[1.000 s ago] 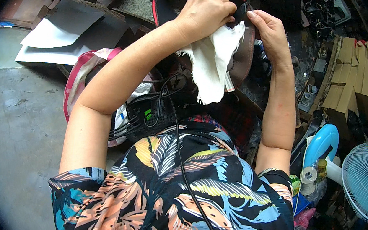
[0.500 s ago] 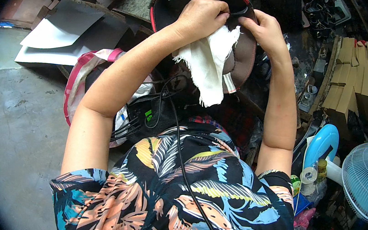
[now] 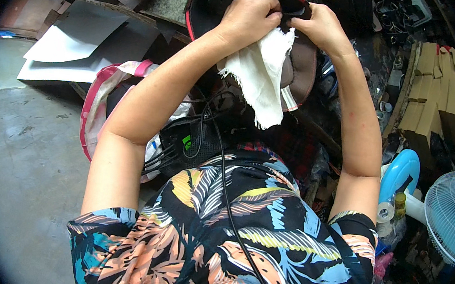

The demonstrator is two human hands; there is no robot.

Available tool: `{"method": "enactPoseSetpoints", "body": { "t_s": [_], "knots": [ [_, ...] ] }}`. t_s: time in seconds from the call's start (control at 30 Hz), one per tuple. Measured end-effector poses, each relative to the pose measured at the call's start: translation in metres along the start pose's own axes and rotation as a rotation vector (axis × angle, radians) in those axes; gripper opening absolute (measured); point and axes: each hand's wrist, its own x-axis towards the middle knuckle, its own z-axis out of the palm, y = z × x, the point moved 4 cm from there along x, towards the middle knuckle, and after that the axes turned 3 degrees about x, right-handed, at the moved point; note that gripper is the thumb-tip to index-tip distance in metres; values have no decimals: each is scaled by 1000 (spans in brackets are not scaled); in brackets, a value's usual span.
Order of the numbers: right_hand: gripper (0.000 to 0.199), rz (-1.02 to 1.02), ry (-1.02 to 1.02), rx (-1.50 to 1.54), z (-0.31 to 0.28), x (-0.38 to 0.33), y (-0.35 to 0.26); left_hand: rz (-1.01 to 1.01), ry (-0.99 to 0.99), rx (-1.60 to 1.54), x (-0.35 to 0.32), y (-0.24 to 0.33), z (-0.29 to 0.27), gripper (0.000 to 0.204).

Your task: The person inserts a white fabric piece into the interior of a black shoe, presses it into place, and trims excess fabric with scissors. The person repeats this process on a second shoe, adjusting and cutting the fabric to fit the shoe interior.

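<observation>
A dark brown, stitched leather-like piece with red trim and a curved black band is held up in front of me at the top of the view. A white cloth with frayed edges hangs down from under my left hand, whose fingers are closed on it against the dark piece. Opposite, my right hand grips the dark piece's rim between thumb and fingers. The hands are close together, knuckles up. What lies under the fingertips is hidden.
White sheets lie at the left, near a pink-trimmed bag. A black cable runs down over my shirt. Folded cardboard pieces stand at the right, above a blue-and-white fan. Concrete floor spreads at lower left.
My right forearm has swung outward to the right, and the right hand has shifted slightly left and up along the rim. The white cloth hangs a little higher.
</observation>
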Motion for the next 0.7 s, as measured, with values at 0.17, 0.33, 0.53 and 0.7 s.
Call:
{"method": "enactPoseSetpoints", "body": {
  "t_s": [0.17,0.33,0.53,0.7],
  "knots": [
    [40,20,-78,151,1,0,-3,150,-90,210,3,5,-1,25],
    [28,-51,-116,194,4,2,-3,137,-63,179,7,-1,1,25],
    [42,126,24,-39,4,-5,8,82,37,233,5,-3,8,26],
    [38,-128,251,83,-2,-21,-4,58,-4,230,6,5,9,29]
  ]
}}
